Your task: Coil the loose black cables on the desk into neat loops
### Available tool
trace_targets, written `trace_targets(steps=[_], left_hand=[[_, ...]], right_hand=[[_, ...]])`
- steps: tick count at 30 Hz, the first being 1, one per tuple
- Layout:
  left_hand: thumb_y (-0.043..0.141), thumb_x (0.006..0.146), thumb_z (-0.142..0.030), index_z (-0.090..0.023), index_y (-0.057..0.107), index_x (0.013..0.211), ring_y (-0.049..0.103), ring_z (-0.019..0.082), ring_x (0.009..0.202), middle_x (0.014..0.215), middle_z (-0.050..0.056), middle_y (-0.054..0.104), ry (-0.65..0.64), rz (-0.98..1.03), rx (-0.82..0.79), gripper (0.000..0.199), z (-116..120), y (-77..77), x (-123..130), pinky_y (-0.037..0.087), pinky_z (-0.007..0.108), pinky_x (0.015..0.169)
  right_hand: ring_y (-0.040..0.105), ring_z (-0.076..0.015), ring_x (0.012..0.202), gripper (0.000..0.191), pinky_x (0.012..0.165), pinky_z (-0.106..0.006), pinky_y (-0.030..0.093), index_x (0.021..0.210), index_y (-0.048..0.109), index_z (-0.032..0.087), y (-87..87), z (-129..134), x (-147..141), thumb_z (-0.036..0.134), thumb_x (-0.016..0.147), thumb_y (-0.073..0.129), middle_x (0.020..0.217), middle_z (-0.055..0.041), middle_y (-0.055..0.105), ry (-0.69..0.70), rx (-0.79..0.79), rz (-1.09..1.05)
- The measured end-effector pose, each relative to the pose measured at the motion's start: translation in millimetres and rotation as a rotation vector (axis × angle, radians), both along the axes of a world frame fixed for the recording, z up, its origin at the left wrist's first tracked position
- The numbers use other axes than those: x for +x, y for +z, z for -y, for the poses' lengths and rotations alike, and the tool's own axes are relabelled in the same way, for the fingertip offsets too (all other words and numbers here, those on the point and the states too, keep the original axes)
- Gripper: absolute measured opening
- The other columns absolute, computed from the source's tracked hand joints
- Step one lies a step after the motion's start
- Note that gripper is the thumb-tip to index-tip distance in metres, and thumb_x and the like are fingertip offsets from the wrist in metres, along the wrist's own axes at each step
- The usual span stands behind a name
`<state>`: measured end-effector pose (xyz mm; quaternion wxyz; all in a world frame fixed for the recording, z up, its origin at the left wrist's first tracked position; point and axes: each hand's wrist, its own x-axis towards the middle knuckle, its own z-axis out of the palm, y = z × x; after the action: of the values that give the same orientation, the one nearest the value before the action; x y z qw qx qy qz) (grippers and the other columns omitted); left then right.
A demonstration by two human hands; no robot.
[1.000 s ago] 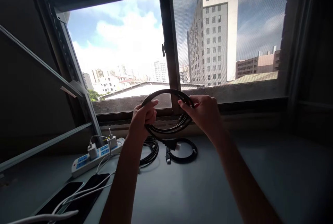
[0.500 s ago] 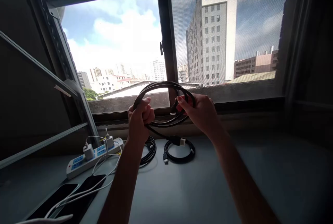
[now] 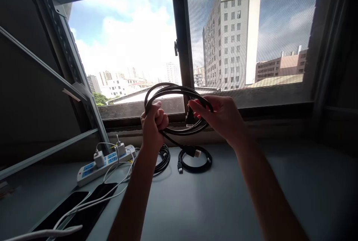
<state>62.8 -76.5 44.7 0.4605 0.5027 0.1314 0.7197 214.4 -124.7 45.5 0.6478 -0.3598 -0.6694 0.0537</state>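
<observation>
Between my two hands a black cable (image 3: 179,88) is held up in several loose loops above the desk. My left hand (image 3: 154,123) is closed round the left side of the loops, thumb on top. On the right side, my right hand (image 3: 220,116) pinches the cable near one end. That end's plug (image 3: 190,119) hangs down inside the loops, with a pale metal tip. The other plug (image 3: 192,151), flat and wide like an HDMI plug, dangles below my left hand, in front of a coiled cable on the desk.
A coiled black cable (image 3: 200,169) with a USB-type plug lies on the grey desk (image 3: 195,207). Another black coil (image 3: 165,164) is partly behind my left forearm. At left are a white power strip (image 3: 92,174) with chargers, white cords (image 3: 95,203) and two dark phones (image 3: 92,211). A window (image 3: 183,39) stands behind.
One loop has spread apart at the upper left. My right hand has shifted slightly, and the plug by it now hangs lower and more upright. The whole view has moved a little.
</observation>
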Motion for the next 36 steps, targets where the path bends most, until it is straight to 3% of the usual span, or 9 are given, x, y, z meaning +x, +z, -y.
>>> trace_targets(steps=[7, 11, 14, 17, 20, 22, 28, 32, 36], left_hand=[[0.061, 0.064, -0.019, -0.017, 0.012, 0.047, 0.013, 0.001, 0.033, 0.039, -0.009, 0.012, -0.022, 0.023, 0.006, 0.051, 1.1, 1.2, 0.1, 0.011, 0.019, 0.033], [0.059, 0.064, -0.021, -0.018, 0.013, 0.047, 0.014, 0.001, 0.033, 0.040, -0.010, 0.014, -0.028, -0.034, -0.017, 0.049, -5.2, -1.9, 0.4, 0.011, 0.018, 0.033], [0.060, 0.062, -0.021, -0.018, 0.018, 0.045, 0.015, 0.000, 0.033, 0.040, -0.010, 0.017, 0.051, -0.132, -0.018, 0.045, -13.0, -5.3, -0.6, 0.010, 0.017, 0.033], [0.061, 0.060, -0.021, -0.018, 0.025, 0.044, 0.017, 0.000, 0.033, 0.038, -0.010, 0.020, 0.110, -0.228, -0.027, 0.040, -18.1, -7.3, -2.1, 0.011, 0.017, 0.035], [0.062, 0.061, -0.020, -0.018, 0.026, 0.044, 0.018, 0.000, 0.034, 0.038, -0.010, 0.021, 0.099, -0.310, -0.082, 0.040, -17.6, -6.9, -2.5, 0.011, 0.017, 0.035], [0.061, 0.063, -0.019, -0.018, 0.025, 0.044, 0.017, 0.000, 0.033, 0.038, -0.010, 0.020, 0.053, -0.359, -0.136, 0.040, -15.7, -6.4, -1.9, 0.010, 0.018, 0.035], [0.061, 0.069, -0.018, -0.018, 0.025, 0.046, 0.015, 0.000, 0.033, 0.040, -0.010, 0.017, -0.145, -0.496, -0.204, 0.043, -14.6, -7.8, 0.4, 0.011, 0.019, 0.036], [0.059, 0.072, -0.020, -0.018, 0.024, 0.047, 0.015, 0.000, 0.033, 0.041, -0.010, 0.014, -0.303, -0.531, -0.200, 0.043, -15.6, -8.3, -1.2, 0.013, 0.019, 0.036], [0.057, 0.076, -0.022, -0.018, 0.020, 0.047, 0.016, 0.000, 0.032, 0.042, -0.010, 0.012, -0.398, -0.523, -0.180, 0.047, -17.9, -8.9, -3.4, 0.014, 0.019, 0.036]], right_hand=[[0.053, -0.0091, 0.057, 0.030, 0.052, -0.019, 0.041, 0.064, 0.064, 0.016, 4.0, 13.8, -5.3, 0.043, 0.077, 0.064, 0.060, 0.0021, 0.056, 0.409, -0.148, -0.048], [0.056, -0.0095, 0.058, 0.028, 0.052, -0.018, 0.043, 0.068, 0.068, 0.016, 4.7, 18.6, -10.3, 0.043, 0.073, 0.068, 0.061, 0.0010, 0.059, 0.505, -0.242, -0.021], [0.060, -0.0108, 0.057, 0.028, 0.052, -0.019, 0.046, 0.073, 0.069, 0.015, 2.9, 13.3, -12.5, 0.043, 0.074, 0.067, 0.063, -0.0001, 0.062, 0.499, -0.246, -0.024], [0.057, -0.0093, 0.045, 0.030, 0.041, -0.018, 0.043, 0.078, 0.069, 0.015, -0.5, 2.8, -11.3, 0.044, 0.073, 0.068, 0.065, -0.0005, 0.064, 0.406, -0.190, 0.000], [0.053, -0.0081, 0.037, 0.040, 0.037, -0.019, 0.043, 0.101, 0.067, 0.016, -3.4, -7.3, -7.1, 0.043, 0.072, 0.070, 0.068, -0.0006, 0.067, 0.334, -0.140, -0.037], [0.054, -0.0079, 0.037, 0.044, 0.038, -0.020, 0.045, 0.110, 0.065, 0.017, -4.4, -11.9, -3.8, 0.043, 0.074, 0.068, 0.071, -0.0011, 0.068, 0.334, -0.114, -0.064], [0.049, -0.0049, 0.032, 0.030, 0.032, -0.018, 0.039, 0.093, 0.072, 0.017, -5.3, -15.1, 5.6, 0.043, 0.080, 0.061, 0.069, -0.0014, 0.068, 0.257, -0.077, -0.063], [0.044, -0.0045, 0.030, 0.031, 0.030, -0.018, 0.038, 0.094, 0.071, 0.017, -5.1, -12.8, 8.6, 0.043, 0.080, 0.061, 0.064, -0.0001, 0.066, 0.252, -0.101, -0.063], [0.044, -0.0051, 0.030, 0.034, 0.030, -0.017, 0.036, 0.093, 0.071, 0.017, -4.6, -9.6, 5.9, 0.046, 0.081, 0.059, 0.061, 0.0002, 0.065, 0.110, -0.054, -0.024]])
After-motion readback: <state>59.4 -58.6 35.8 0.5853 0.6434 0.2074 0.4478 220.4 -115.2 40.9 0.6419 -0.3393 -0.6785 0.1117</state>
